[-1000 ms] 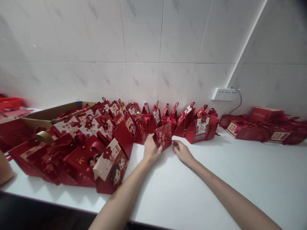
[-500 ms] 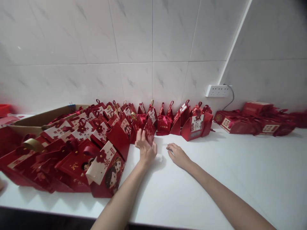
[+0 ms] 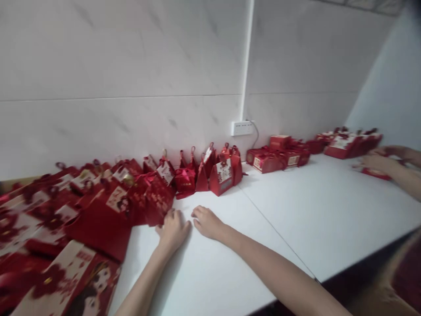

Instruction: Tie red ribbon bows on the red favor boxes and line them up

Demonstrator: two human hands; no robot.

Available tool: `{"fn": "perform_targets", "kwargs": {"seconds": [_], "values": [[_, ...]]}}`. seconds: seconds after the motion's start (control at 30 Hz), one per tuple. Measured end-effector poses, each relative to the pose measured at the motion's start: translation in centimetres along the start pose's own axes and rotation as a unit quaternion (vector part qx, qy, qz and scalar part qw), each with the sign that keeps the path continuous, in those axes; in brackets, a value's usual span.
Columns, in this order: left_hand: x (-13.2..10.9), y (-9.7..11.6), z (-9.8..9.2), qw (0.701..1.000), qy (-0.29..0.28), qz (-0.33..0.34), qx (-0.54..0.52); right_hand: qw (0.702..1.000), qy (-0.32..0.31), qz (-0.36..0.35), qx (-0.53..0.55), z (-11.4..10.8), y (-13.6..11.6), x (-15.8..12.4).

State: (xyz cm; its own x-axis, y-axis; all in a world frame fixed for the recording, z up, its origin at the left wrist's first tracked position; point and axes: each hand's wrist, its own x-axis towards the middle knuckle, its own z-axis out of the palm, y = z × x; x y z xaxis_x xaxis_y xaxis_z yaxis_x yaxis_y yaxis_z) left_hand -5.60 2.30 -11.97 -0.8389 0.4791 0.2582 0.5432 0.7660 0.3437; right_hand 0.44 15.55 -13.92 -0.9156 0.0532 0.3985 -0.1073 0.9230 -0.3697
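My left hand (image 3: 174, 229) rests low on the white table against the near face of a red gift box (image 3: 159, 199) with gold print. Its fingers are spread and not wrapped round the box; whether the fingertips press on it is hard to see. My right hand (image 3: 208, 222) hovers at or just over the tabletop, beside the left one. Its fingers are loosely bent, with the thumb apart and nothing between them. Just beyond both hands stands a small red box with a pink ribbon (image 3: 184, 180).
Many red gift boxes (image 3: 101, 219) with loop handles crowd the left side. More boxes (image 3: 225, 175) line the wall, below a power strip (image 3: 242, 128). Farther right lie ribboned boxes (image 3: 268, 162). At the right edge another person's hands (image 3: 378, 160) handle a red item.
The view has swung right, bringing another person's hands into sight. My left hand has drawn back from the upper part of the red gift box to its base. My right hand stays empty.
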Motion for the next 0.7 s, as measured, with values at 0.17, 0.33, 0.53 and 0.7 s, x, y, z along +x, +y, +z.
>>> {"fn": "perform_targets", "kwargs": {"seconds": [0.17, 0.33, 0.53, 0.7], "values": [[0.9, -0.1, -0.2, 1.0, -0.019, 0.02, 0.012, 1.0, 0.018, 0.0, -0.017, -0.9, -0.7, 0.2], [-0.7, 1.8, 2.6, 0.975, -0.016, 0.207, -0.081, 0.995, 0.09, 0.015, -0.048, -8.3, 0.3, 1.1], [-1.3, 8.2, 5.3, 0.925, 0.017, 0.347, -0.153, 0.953, 0.18, 0.193, -0.15, -21.8, 7.9, 1.9], [-2.8, 10.7, 4.2, 0.878, 0.034, 0.432, -0.203, 0.915, 0.052, 0.318, -0.242, -25.0, 16.5, -1.3]]}}
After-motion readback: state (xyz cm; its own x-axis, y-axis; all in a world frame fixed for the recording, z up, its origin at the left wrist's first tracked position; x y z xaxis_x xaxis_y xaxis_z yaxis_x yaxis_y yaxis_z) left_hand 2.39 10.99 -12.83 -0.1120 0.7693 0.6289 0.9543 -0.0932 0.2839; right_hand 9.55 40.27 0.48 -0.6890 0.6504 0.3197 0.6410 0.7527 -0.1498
